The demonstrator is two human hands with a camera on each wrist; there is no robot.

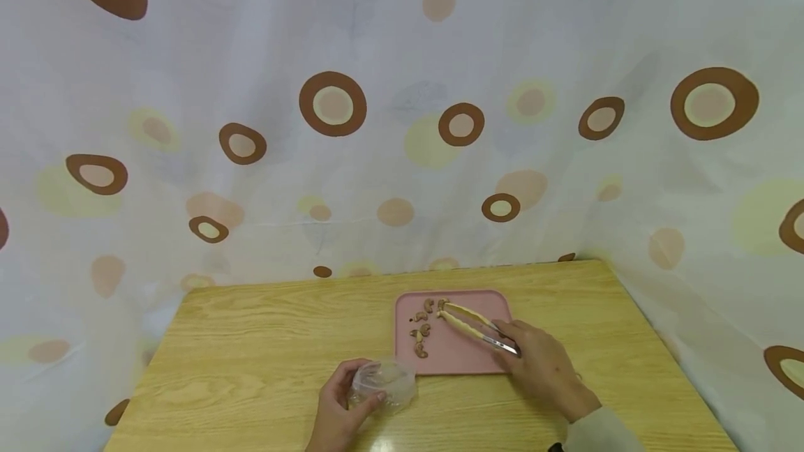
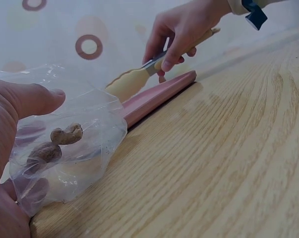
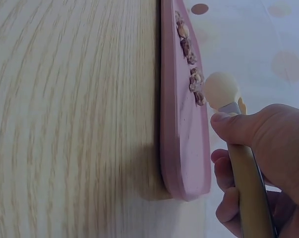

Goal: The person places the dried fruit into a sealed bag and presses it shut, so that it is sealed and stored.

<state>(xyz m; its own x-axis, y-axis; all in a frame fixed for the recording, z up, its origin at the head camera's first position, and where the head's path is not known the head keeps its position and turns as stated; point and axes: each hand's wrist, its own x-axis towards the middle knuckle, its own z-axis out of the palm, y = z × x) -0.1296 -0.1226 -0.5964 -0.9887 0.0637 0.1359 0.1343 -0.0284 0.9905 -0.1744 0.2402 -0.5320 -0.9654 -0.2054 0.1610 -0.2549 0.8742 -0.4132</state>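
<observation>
My left hand (image 1: 337, 402) holds a clear plastic bag (image 1: 397, 388) at the tray's near left corner, thumb and fingers around its side. Inside the bag, two brown cashews in their skins (image 2: 67, 134) show in the left wrist view. My right hand (image 1: 545, 363) grips a pair of tongs (image 1: 466, 327) with cream tips and metal arms, reaching over the pink tray (image 1: 467, 353). The tong tips stand apart around a cashew (image 1: 442, 303) near the tray's far edge. Several more cashews (image 1: 420, 351) lie along the tray's left side.
Beneath everything is a wood-grain table (image 1: 251, 347). A pale curtain with brown and yellow circles (image 1: 389, 180) hangs behind the table and along its sides. The tray has a low raised rim (image 3: 170, 119).
</observation>
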